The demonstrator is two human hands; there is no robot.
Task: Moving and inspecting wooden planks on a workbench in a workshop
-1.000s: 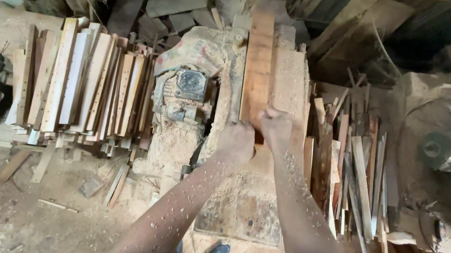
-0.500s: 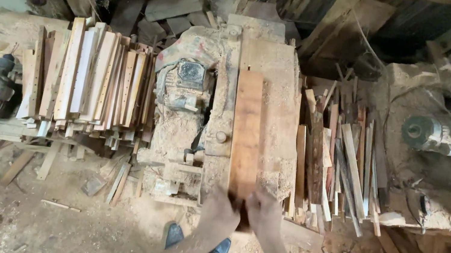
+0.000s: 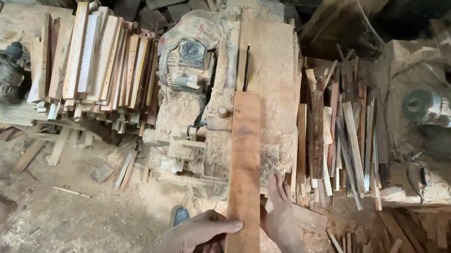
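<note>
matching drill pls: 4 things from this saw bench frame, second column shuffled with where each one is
Things:
1. board
2. motor
3. stack of slats
4. grinder

Places:
A. far right, on a dusty bench
B. left of the motor
C. held at its near end by both hands, left hand and right hand, far end on the saw table
D. just left of the saw table

Pairs: 1-C, 2-D, 3-B, 4-A
</note>
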